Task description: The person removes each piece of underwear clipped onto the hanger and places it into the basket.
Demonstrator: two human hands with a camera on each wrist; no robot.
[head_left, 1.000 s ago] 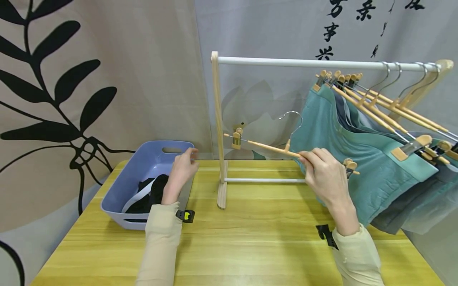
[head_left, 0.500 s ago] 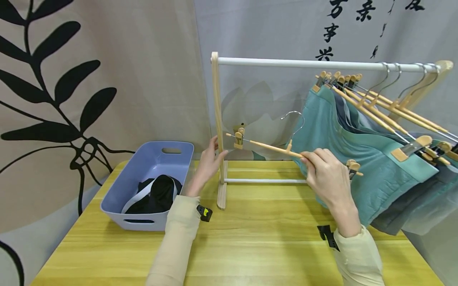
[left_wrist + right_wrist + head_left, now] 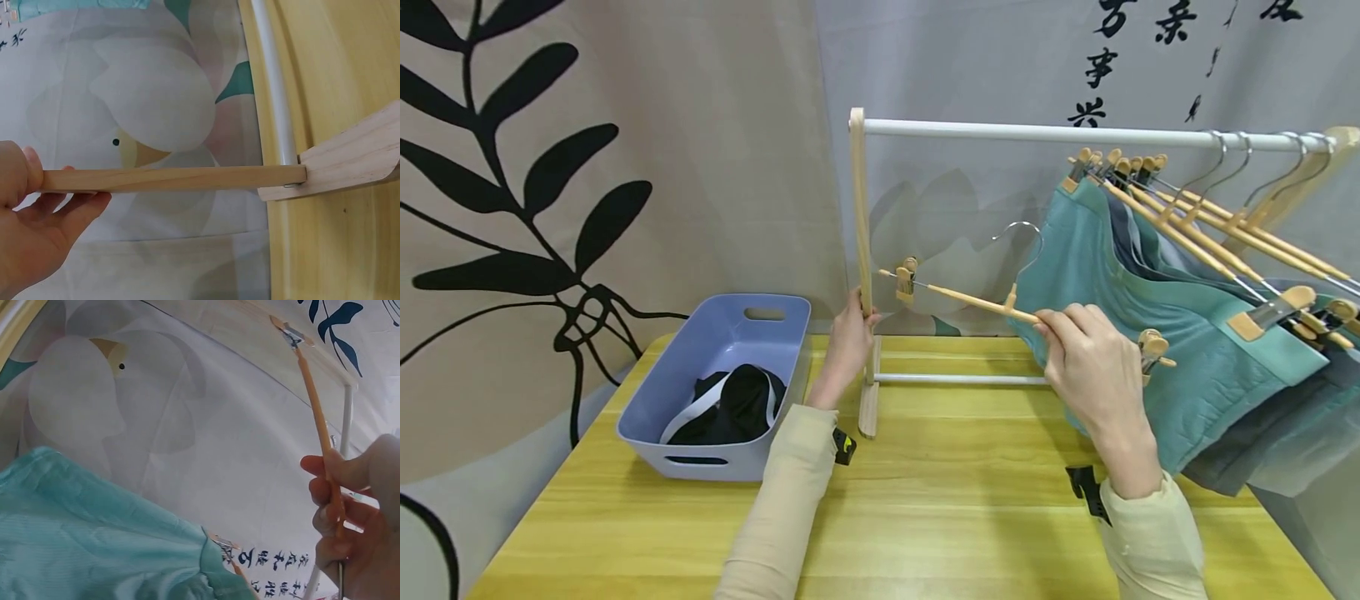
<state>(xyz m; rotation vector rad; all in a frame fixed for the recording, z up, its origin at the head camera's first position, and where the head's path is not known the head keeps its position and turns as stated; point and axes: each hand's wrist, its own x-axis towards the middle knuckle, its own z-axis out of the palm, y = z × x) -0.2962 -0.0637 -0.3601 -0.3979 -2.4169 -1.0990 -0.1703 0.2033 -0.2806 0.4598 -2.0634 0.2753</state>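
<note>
My right hand (image 3: 1097,379) grips a wooden clip hanger (image 3: 973,299) by its bar, right of the metal hook, which points up. Nothing hangs from its clips. It is below the white top rail (image 3: 970,130) of a small garment rack and apart from that rail. With thumb and fingers my left hand (image 3: 847,343) holds the rack's left wooden upright (image 3: 181,179); the left wrist view shows the thumb on one side and fingers on the other. In the right wrist view, fingers wrap round the hanger bar (image 3: 317,406).
Teal shorts (image 3: 1157,333) and several other garments hang from clip hangers at the rail's right end. Left of the rack, a blue basket (image 3: 643,400) holds black cloth (image 3: 741,408) with white edging. All stands on a wooden table (image 3: 970,517) before a printed curtain.
My left hand has moved right, from above the basket's edge to the rack's left upright, and has taken hold of it. The hanger in my right hand has shifted only slightly.
</note>
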